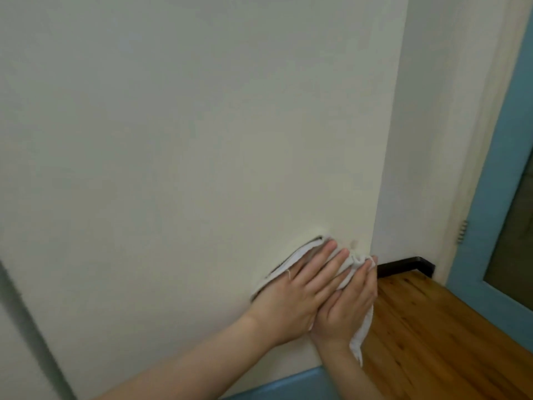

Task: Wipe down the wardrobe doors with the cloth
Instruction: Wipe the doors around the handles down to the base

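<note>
A cream wardrobe door (187, 125) fills most of the view. Low on it, near its right edge, both of my hands press a white cloth (362, 333) flat against the panel. My left hand (297, 287) lies on the cloth's left part with fingers stretched out, over a dark recessed handle slot that is mostly hidden. Beside it, touching, my right hand (346, 301) holds the bunched right part, and a strip of cloth hangs below my wrist.
A white wall (432, 140) meets the door's right edge. Black skirting (403, 265) runs along its foot above a wooden floor (447, 342). A blue-framed door (496, 212) stands at the far right. A blue plinth (288, 385) runs under the wardrobe.
</note>
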A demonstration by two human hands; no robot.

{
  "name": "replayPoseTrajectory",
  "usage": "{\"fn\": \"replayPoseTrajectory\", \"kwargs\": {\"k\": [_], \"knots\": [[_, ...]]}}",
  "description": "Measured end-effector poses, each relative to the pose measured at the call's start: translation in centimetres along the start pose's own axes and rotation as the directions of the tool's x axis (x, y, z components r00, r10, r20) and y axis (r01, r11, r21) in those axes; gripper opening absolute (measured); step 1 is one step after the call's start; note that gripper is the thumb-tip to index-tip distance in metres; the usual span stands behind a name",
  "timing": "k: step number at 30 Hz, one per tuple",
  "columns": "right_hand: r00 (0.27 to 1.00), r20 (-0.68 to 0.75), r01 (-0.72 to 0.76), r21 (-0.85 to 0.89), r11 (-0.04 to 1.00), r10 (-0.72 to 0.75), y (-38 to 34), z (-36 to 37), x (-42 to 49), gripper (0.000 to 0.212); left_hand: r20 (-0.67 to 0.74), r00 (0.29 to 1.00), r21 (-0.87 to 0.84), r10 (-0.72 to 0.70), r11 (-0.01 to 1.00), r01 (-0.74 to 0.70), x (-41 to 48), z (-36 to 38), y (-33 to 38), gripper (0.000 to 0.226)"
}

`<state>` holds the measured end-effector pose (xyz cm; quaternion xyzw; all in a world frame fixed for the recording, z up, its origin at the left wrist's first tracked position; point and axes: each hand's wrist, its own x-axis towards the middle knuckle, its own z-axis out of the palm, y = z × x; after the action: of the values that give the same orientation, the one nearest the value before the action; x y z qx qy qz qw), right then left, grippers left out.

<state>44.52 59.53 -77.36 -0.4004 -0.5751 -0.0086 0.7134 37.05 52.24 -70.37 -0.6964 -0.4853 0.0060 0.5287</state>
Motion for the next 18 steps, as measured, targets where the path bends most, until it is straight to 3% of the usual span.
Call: {"fn": "replayPoseTrajectory", "kwargs": {"k": [7,12,18], "knots": [[0.993,0.11,-0.04,-0.075,0.996,0.048,1.5,-0.3,-2.8,0.055,0.142,0.989,-0.071,0.036,0.997,-0.026,-2.2,0.5,2.0,0.061],[0.961,0.251,-0.099,-0.078,0.992,0.115,0.6,-0.7,-3.8,0.064,0.179,0.982,-0.021,0.054,0.998,-0.051,-4.0,0.6,2.6,0.058],[0.962,0.265,0.077,-0.057,0.995,-0.059,-2.5,0.0,-1.4,0.061,0.009,0.968,-0.083,-0.25,0.965,0.25,-4.6,-0.8,0.5,0.062]]}}
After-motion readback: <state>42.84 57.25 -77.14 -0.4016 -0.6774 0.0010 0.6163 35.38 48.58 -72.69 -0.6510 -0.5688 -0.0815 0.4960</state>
